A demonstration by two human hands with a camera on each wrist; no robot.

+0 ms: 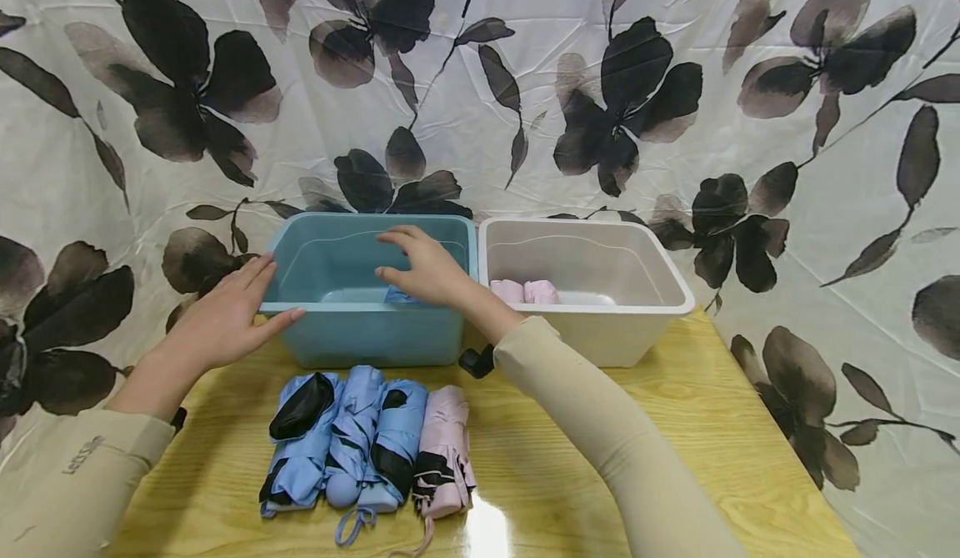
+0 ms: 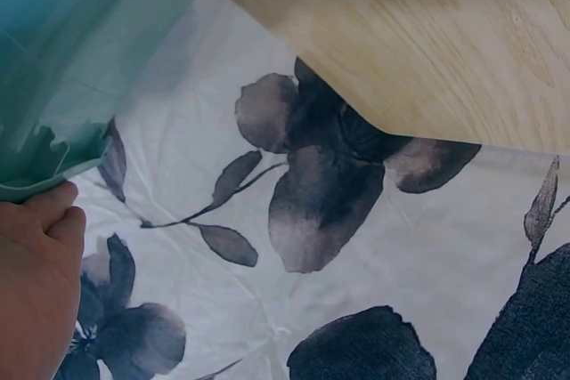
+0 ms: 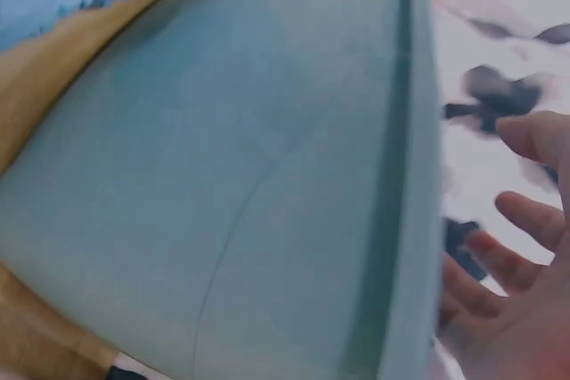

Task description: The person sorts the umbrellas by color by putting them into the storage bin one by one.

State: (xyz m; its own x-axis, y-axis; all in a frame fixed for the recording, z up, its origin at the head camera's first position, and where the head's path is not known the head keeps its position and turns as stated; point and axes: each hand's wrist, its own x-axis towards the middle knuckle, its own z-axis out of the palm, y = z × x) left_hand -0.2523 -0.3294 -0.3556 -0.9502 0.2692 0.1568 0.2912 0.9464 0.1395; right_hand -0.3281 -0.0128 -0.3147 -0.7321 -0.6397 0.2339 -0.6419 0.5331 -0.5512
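My left hand rests with straight fingers on the left end of the blue plastic bin, thumb along its near rim. In the left wrist view, its fingertips touch the underside of the bin's edge. Over the bin's opening is my right hand, fingers spread and nothing in them. The right wrist view shows the same loose fingers beside the rim. A blue item lies inside the bin, mostly hidden by the front wall and the right hand.
In front of the bin lie several folded blue umbrellas and a folded pink umbrella, side by side on the wooden table. A white bin stands against the blue one's right, with two pink rolled items inside. Floral cloth hangs behind.
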